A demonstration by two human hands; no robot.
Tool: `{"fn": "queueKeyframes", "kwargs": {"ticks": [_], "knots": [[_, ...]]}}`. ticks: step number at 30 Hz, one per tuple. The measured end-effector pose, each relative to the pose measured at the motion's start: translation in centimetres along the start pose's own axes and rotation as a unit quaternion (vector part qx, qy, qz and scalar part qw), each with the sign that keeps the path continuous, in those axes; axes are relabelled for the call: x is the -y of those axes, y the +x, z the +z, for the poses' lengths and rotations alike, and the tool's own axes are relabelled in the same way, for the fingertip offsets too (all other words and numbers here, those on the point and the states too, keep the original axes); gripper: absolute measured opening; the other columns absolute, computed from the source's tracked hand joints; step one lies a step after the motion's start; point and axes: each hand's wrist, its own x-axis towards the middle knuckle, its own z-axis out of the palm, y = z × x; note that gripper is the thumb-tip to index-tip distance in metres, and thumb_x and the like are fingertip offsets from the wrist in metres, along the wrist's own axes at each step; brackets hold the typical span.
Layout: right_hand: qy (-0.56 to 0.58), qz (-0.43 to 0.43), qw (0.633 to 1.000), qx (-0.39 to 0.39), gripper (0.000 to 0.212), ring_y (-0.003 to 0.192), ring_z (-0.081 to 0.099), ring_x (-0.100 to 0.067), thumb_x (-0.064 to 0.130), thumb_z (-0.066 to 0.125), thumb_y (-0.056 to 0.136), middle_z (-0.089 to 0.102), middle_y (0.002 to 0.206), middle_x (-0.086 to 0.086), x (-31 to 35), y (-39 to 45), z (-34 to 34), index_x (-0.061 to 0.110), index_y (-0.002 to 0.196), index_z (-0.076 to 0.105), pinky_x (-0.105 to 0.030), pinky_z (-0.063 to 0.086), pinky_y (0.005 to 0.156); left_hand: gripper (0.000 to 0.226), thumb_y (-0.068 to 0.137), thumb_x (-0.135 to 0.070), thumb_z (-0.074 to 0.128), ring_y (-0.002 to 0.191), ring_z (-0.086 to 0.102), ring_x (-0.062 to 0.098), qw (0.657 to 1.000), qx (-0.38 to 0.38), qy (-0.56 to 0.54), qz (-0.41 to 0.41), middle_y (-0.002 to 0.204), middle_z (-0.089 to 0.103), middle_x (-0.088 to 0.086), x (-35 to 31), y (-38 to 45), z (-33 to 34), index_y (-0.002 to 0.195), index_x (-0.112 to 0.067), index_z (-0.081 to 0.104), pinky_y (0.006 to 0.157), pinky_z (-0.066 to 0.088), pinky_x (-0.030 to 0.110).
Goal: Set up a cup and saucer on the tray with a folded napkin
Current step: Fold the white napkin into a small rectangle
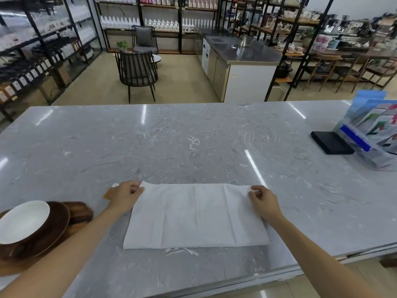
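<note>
A white napkin [196, 216] lies flat on the grey marble counter [193, 147], folded into a wide rectangle with crease lines across it. My left hand [125, 195] pinches its far left corner. My right hand [263, 200] pinches its far right corner. At the lower left a white cup [22, 221] with a dark outside leans tilted on a dark brown saucer [58, 222]. Both rest on a wooden tray [80, 214] at the counter's left edge.
A small orange-brown card [108, 193] lies just behind my left hand. At the right stand a flat black box [332, 143] and a clear holder of leaflets [373, 136]. The counter's near edge runs diagonally at the lower right. Chairs and shelving stand beyond.
</note>
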Motion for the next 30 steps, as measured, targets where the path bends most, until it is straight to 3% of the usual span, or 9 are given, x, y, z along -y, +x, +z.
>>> {"fn": "queueKeyframes", "kwargs": {"ticks": [3,5,8,12,15,19,24,27,30], "knots": [[0.016,0.0,1.0,-0.025,0.027,0.068,0.063,-0.014,0.024,0.05,0.098,0.067,0.075,0.0,-0.2,-0.4,0.0,0.028,0.125,0.053,-0.026,0.043,0.054,0.021,0.098,-0.026,0.062,0.067,0.06,0.021,1.0,0.006,0.026,-0.004,0.069,0.065,0.001,0.1,0.3,-0.1,0.089,-0.007,0.064,0.053,0.034,0.026],[0.014,0.007,0.999,-0.035,0.026,0.07,0.062,-0.011,0.024,0.05,0.099,0.066,0.076,0.003,-0.3,-0.5,-0.2,0.026,0.124,0.054,-0.026,0.043,0.056,0.022,0.096,-0.028,0.064,0.063,0.057,0.016,0.999,0.015,0.044,-0.007,0.069,0.065,0.001,0.1,0.8,-0.1,0.087,-0.007,0.063,0.052,0.035,0.026],[-0.002,0.026,0.999,-0.037,0.023,0.075,0.058,-0.002,0.025,0.057,0.099,0.062,0.08,0.011,-0.2,-0.2,-0.4,0.018,0.121,0.059,-0.023,0.043,0.06,0.02,0.092,-0.025,0.07,0.069,0.061,0.02,0.999,0.011,0.04,-0.013,0.075,0.069,0.004,0.2,1.4,0.2,0.079,-0.011,0.062,0.055,0.037,0.028],[-0.008,0.055,0.998,-0.042,0.024,0.076,0.061,-0.012,0.017,0.057,0.095,0.066,0.084,0.001,0.3,-0.3,-0.1,0.013,0.117,0.063,-0.026,0.044,0.062,0.02,0.088,-0.023,0.073,0.079,0.068,0.028,0.999,-0.008,0.031,-0.026,0.072,0.067,0.0,0.4,1.6,0.9,0.076,-0.018,0.059,0.058,0.04,0.031],[-0.027,0.044,0.998,-0.043,0.026,0.075,0.06,-0.016,0.011,0.054,0.093,0.065,0.083,-0.001,0.8,-0.9,0.2,0.01,0.116,0.065,-0.028,0.043,0.065,0.02,0.085,-0.023,0.077,0.084,0.067,0.023,1.0,-0.002,0.021,-0.019,0.093,0.071,0.002,0.6,1.0,1.0,0.093,-0.018,0.059,0.064,0.043,0.03],[0.019,0.061,0.997,-0.036,0.04,0.091,0.062,-0.022,0.019,0.06,0.095,0.065,0.108,-0.007,0.9,-2.8,-0.3,0.013,0.133,0.051,-0.035,0.051,0.079,0.059,0.084,-0.02,0.077,0.119,0.053,0.034,0.996,0.034,0.077,0.026,0.129,0.056,0.018,0.7,-1.9,0.5,0.133,-0.009,0.047,0.094,0.043,0.042],[0.002,0.062,0.998,0.024,0.057,0.081,0.058,-0.004,0.032,0.065,0.094,0.063,0.09,0.01,-1.3,-8.0,-1.6,0.017,0.141,0.038,-0.028,0.046,0.069,0.057,0.088,-0.029,0.073,0.138,0.039,0.03,0.979,0.085,0.112,0.145,0.146,0.039,0.011,2.5,-10.1,0.6,0.139,-0.015,0.05,0.113,0.035,0.038],[-0.036,0.052,0.997,0.044,0.061,0.079,0.062,-0.009,0.035,0.066,0.094,0.066,0.086,0.006,-2.0,-10.6,-2.3,0.016,0.143,0.034,-0.026,0.047,0.065,0.06,0.095,-0.044,0.059,0.15,0.022,0.019,0.964,0.127,0.146,0.18,0.164,0.02,-0.002,3.2,-13.0,0.3,0.149,-0.025,0.042,0.119,0.031,0.035],[-0.082,0.025,0.995,0.054,0.056,0.073,0.066,-0.017,0.03,0.064,0.096,0.067,0.074,0.001,-2.2,-12.2,-2.8,0.015,0.142,0.037,-0.03,0.049,0.062,0.068,0.097,-0.058,0.028,0.155,-0.002,0.015,0.939,0.156,0.205,0.228,0.166,0.004,-0.011,3.0,-13.8,0.1,0.157,-0.027,0.025,0.125,0.008,0.032]]}}
